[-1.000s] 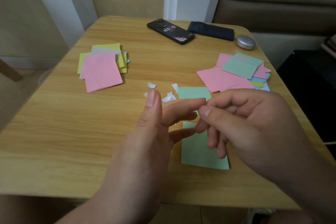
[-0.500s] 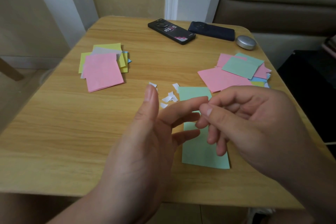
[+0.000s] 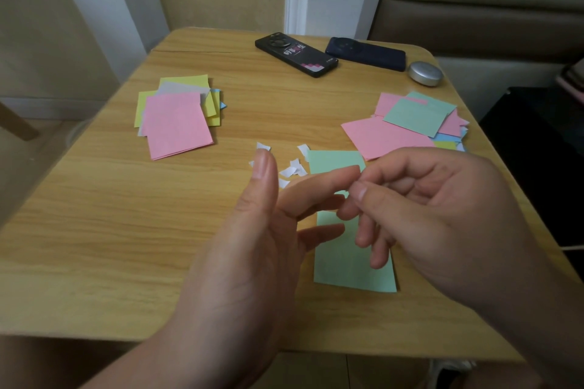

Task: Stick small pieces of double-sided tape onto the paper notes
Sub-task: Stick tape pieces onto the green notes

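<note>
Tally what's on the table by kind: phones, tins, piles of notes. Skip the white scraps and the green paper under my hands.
Phones: 2, the black phone and the dark blue phone
Tins: 1, the silver tin
Piles of notes: 2, the left pile and the right pile
Total: 5

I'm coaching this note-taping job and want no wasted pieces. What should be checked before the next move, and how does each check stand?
1. Tape piece in the right hand grip: cannot tell; its thumb and forefinger pinch at the left hand forefinger tip, and no tape shows.
2. Green note lies flat on the table below the hands: ok.
3. Left hand free to steady the note: ok, fingers straight, nothing visibly held.
4. Note's near half free of white scraps: ok.
5. More notes at hand: ok, left pile and right pile.
</note>
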The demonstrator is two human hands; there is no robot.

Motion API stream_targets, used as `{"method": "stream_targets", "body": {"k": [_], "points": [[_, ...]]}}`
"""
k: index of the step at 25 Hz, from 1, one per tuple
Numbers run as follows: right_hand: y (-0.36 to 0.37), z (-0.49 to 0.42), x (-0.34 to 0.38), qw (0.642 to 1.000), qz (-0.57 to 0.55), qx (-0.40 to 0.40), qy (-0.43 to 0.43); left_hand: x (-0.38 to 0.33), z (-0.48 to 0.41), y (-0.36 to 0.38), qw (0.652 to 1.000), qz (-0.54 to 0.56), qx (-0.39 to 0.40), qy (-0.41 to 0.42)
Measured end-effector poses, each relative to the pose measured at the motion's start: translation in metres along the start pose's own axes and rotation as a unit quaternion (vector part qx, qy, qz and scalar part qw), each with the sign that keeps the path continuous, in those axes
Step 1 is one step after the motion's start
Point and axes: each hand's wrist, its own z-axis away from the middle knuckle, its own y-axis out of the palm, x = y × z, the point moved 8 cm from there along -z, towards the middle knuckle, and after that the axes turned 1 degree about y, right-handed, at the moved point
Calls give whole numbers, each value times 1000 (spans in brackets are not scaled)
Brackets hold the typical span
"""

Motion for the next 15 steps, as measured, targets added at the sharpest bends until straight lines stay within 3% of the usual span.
{"method": "stream_targets", "body": {"k": [15], "points": [[0,-3,-4,1000,-23,19,1,1,0,0,1000,-4,4,1]]}}
